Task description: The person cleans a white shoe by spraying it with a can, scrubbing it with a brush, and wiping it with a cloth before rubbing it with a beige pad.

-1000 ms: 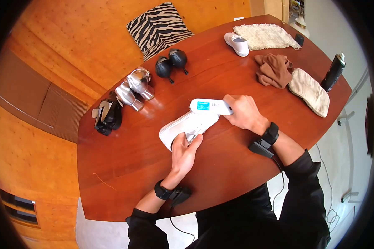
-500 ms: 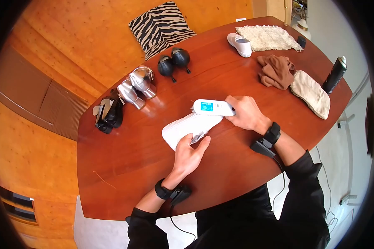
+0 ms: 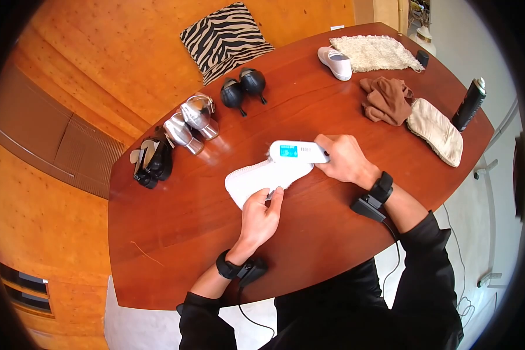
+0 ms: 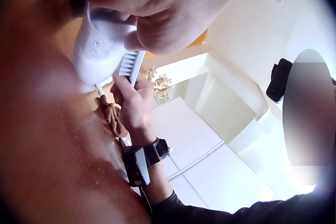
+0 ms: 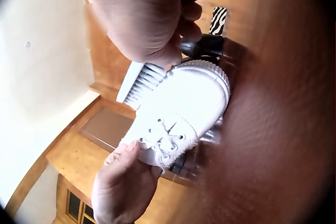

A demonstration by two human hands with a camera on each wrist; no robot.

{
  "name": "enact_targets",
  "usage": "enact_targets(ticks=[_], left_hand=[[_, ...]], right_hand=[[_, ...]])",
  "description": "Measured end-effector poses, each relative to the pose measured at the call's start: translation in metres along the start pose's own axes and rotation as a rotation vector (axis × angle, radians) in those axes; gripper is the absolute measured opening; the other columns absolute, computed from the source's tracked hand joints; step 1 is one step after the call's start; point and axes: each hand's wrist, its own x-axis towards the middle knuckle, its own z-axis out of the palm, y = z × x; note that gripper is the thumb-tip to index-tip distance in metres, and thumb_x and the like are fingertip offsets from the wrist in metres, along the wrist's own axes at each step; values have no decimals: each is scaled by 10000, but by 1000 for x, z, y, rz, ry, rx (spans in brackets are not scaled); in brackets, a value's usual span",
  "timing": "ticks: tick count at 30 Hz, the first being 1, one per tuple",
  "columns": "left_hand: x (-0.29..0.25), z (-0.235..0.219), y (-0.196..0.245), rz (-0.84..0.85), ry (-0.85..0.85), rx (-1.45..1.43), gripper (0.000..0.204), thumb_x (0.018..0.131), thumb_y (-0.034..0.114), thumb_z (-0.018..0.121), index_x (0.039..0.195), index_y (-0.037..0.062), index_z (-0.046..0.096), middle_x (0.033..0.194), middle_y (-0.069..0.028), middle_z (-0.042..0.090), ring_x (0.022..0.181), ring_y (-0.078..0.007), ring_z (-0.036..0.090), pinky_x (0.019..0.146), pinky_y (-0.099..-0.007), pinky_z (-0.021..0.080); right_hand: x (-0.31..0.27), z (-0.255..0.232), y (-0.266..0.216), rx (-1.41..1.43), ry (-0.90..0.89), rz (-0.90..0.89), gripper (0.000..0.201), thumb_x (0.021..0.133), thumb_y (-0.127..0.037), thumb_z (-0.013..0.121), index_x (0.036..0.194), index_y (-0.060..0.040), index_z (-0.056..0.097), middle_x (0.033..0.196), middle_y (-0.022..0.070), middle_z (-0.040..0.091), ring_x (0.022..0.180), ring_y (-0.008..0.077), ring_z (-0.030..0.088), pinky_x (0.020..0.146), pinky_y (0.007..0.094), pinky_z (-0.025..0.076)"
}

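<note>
My left hand [image 3: 259, 219] grips a white lace-up sneaker [image 3: 246, 182] at its ankle opening, holding it above the table in front of me. In the right wrist view the sneaker's toe [image 5: 197, 90] and laces show, with the left thumb close by the laces. My right hand [image 3: 347, 160] holds a white scrub brush [image 3: 309, 153] by one end. A blue label and a barcode are on the back of the brush. Its bristles [image 5: 144, 85] face the sneaker and meet the edge of its toe in the right wrist view.
Black shoes [image 3: 151, 163], silver heels [image 3: 184, 131] and black heels [image 3: 232, 94] line the table's far left edge. Toward the right are another white sneaker [image 3: 336, 63], a cream cloth [image 3: 376, 52], a brown cloth [image 3: 388, 99], a padded cream pouch [image 3: 436, 133] and a black spray can [image 3: 471, 105].
The sneaker has rolled a little in my left hand, so its laces show less from above. The brush has shifted only slightly, and both hands keep their grip.
</note>
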Motion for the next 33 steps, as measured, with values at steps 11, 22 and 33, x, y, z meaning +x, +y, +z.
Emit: enact_targets(ticks=[11,22,33], left_hand=[[0,-7,12,-13,-56,135,296,890,244,567,887,-48,615,702,-169,608,532,-199,508,534,-327,425],[-1,-6,15,240,93,167,242,876,194,593,864,-44,637,664,-189,604,533,-258,531,532,-341,433],[0,-5,8,430,63,193,164,880,120,575,878,-27,648,660,-195,587,550,-301,539,540,-354,437]], right_hand=[[-1,-1,-3,-82,59,15,178,700,-138,646,764,-26,523,709,128,599,655,328,594,547,418,463],[-5,3,-6,-42,124,-237,224,631,-90,655,817,-52,536,667,96,551,601,297,566,484,386,429],[-5,2,-9,-29,189,-293,208,638,-92,650,801,-48,528,653,93,540,583,296,558,476,384,429]])
